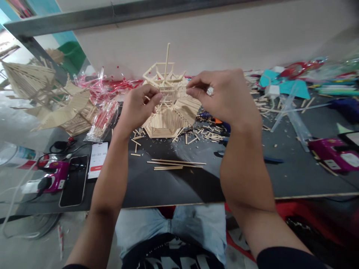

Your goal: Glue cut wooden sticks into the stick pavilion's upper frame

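A pagoda-like model built of thin wooden sticks (pixel 165 121) stands on the table before me, with a slatted sloping roof, an open frame above and one tall upright stick. My left hand (pixel 140 108) is at the model's left side, thumb and forefinger pinched together. On the other side, my right hand (pixel 227 95) pinches close to the upper frame. Whatever lies between the fingertips is too small to make out. A small whitish lump (pixel 209 90) shows at my right fingers. Several loose sticks (pixel 176 163) lie on the table between my forearms.
Another stick model (pixel 70 104) stands at left, beside bagged red-and-white sticks (pixel 103 118). Two phones (pixel 73 181) and a purple power block (pixel 57 175) lie nearer. Cut stick scraps (pixel 209 133), clear glue sticks (pixel 294 112) and another purple block (pixel 333 154) are at right. A metal bar (pixel 117 15) crosses behind.
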Available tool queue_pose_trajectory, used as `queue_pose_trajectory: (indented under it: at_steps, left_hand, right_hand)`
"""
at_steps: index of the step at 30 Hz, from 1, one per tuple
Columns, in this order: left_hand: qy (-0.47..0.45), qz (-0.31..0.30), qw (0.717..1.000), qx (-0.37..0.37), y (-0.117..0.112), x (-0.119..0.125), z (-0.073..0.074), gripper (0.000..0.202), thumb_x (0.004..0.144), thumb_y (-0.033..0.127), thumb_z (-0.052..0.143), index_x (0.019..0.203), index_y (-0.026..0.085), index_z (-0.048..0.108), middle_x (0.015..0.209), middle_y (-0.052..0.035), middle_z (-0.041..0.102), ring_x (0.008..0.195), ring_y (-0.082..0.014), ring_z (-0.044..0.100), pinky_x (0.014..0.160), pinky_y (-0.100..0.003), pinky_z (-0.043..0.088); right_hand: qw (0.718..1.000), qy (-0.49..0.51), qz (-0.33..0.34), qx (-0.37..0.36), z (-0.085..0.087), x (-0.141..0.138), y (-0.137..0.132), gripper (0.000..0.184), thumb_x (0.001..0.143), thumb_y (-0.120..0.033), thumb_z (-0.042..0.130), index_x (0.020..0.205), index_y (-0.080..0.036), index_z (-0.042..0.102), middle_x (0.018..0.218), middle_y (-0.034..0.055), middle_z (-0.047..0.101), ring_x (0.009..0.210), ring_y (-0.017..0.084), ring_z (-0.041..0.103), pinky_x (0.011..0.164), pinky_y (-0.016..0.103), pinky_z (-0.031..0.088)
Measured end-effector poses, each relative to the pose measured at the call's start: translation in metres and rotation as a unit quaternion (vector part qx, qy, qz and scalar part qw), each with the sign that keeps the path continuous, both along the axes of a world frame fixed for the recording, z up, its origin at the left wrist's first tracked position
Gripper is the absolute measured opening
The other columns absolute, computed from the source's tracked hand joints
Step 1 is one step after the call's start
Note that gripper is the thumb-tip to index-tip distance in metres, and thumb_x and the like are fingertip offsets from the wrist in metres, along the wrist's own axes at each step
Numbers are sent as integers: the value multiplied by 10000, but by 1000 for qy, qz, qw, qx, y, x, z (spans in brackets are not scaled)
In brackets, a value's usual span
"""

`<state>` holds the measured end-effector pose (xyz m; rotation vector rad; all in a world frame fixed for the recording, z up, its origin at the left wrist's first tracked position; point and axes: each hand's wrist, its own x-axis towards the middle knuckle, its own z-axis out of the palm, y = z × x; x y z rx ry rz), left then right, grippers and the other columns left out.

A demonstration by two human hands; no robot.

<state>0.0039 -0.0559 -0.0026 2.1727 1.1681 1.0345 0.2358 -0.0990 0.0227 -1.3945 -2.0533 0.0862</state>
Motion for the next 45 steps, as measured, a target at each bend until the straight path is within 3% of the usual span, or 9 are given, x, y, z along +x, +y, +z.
queue_pose_trajectory:
  at_steps: [11,28,36,40,43,45]
  left_hand:
    - [-67,-38,997,6,0,1,2,93,909,237,623,822,212,603,720,25,607,576,-89,608,597,-301,513]
    - [-17,-19,999,21,-2,0,5,102,921,259,589,849,195,623,759,6,646,641,-97,613,640,-282,505]
    - [-66,-21,998,-13,-14,1,17,186,971,381,590,965,198,623,891,-35,720,738,-120,682,550,-242,505]
    - [-112,-7,993,-24,-32,0,30,325,1018,508,502,1007,206,619,937,-59,743,817,-157,731,526,-221,506]
    - [-145,-9,989,-37,-48,-15,43,316,1027,517,483,1024,231,619,914,-39,750,712,-129,712,473,-218,474]
    - [-191,-19,980,-48,-58,-29,49,263,1021,472,506,994,242,630,857,-20,749,599,-102,663,413,-222,419]
  right_hand:
    - [1000,2,-10,-8,2,-2,0,195,959,-329,549,1011,-241,715,1006,67,773,958,261,687,875,394,496]
    - [999,-18,-14,-36,3,0,1,248,965,-352,519,1096,-250,703,1077,79,757,1033,284,667,891,408,504]
    - [999,41,-16,10,15,-12,-22,190,950,-349,581,1009,-232,718,904,52,750,852,223,674,829,352,508]
    - [995,63,75,-27,25,-30,-42,266,1014,-357,493,956,-205,703,814,42,722,735,175,659,752,313,488]
    - [977,83,170,-99,30,-37,-53,355,1053,-347,408,925,-185,696,769,23,707,641,127,627,699,277,467]
    - [967,82,195,-142,26,-37,-58,350,1053,-325,402,948,-178,702,777,17,710,625,111,608,689,260,452]
